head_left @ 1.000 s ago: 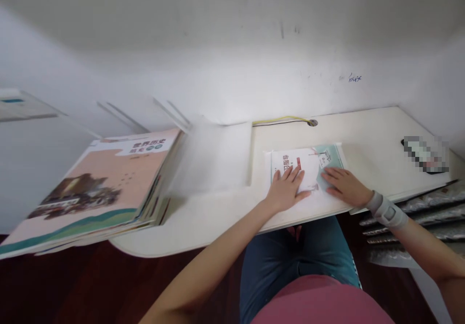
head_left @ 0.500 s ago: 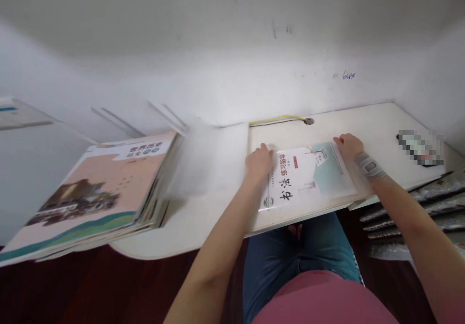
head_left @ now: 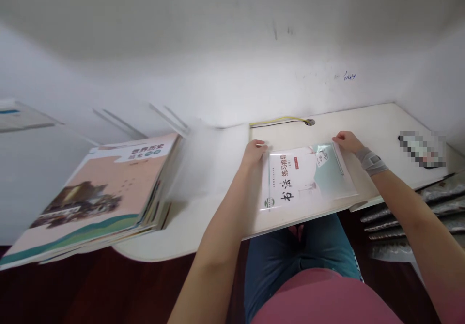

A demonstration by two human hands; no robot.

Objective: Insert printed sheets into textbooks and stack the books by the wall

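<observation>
A thin workbook (head_left: pixel 303 176) with a white and pale green cover and a clear plastic wrap lies flat on the white desk (head_left: pixel 370 125) in front of me. My left hand (head_left: pixel 254 152) grips its far left corner with curled fingers. My right hand (head_left: pixel 347 141), a grey band on its wrist, holds the far right corner the same way. Both forearms reach over the desk's front edge.
A tall stack of textbooks (head_left: pixel 105 193) with a peach cover on top sits at the left. A yellow cable (head_left: pixel 279 119) runs to a hole at the desk's back. A dark blurred object (head_left: pixel 421 147) lies far right. Grey racks (head_left: pixel 417 217) stand below right.
Both hands went from lying flat on the workbook's cover to its far corners. The workbook now lies uncovered and slightly shifted on the desk.
</observation>
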